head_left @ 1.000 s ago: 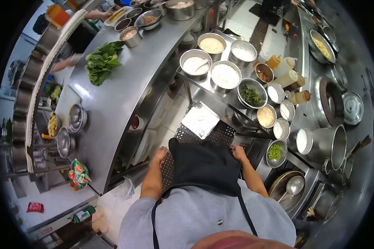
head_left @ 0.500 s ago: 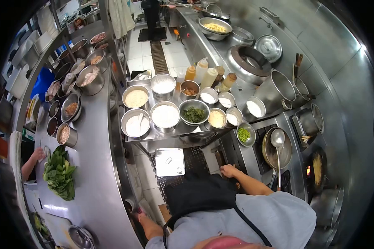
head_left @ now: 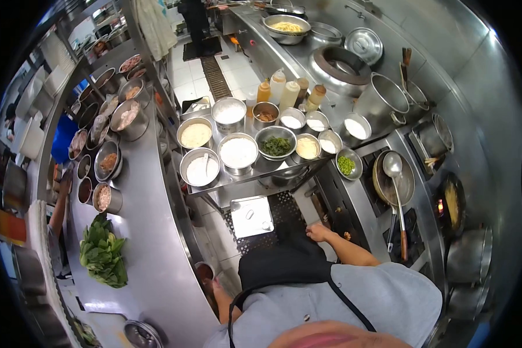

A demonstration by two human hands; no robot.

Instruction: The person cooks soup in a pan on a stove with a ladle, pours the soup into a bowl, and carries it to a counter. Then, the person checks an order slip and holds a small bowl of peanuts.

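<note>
My left hand [head_left: 213,283] is low beside the steel counter's edge, close to a small container of dark red content [head_left: 205,271]; its fingers are too small and shaded to make out. My right hand [head_left: 316,232] hangs in front of the stove front, right of my black apron [head_left: 281,261], with its fingers curled in and nothing visible in them. A wok [head_left: 410,188] with a ladle [head_left: 392,165] resting in it stands on the stove to the right. Leafy greens [head_left: 102,252] lie on the left counter [head_left: 151,249].
Ahead is a steel stand with bowls of white powder [head_left: 238,152], dark greens [head_left: 275,143] and sauce bottles [head_left: 289,95]. A white square lid [head_left: 252,216] is below it. Flame shows by a pan [head_left: 453,200] at right. Another person's arm [head_left: 60,203] reaches in at left.
The view has swung right from the counter toward the stove. My left hand has moved down beside the counter edge. My right hand stays curled near the stove front.
</note>
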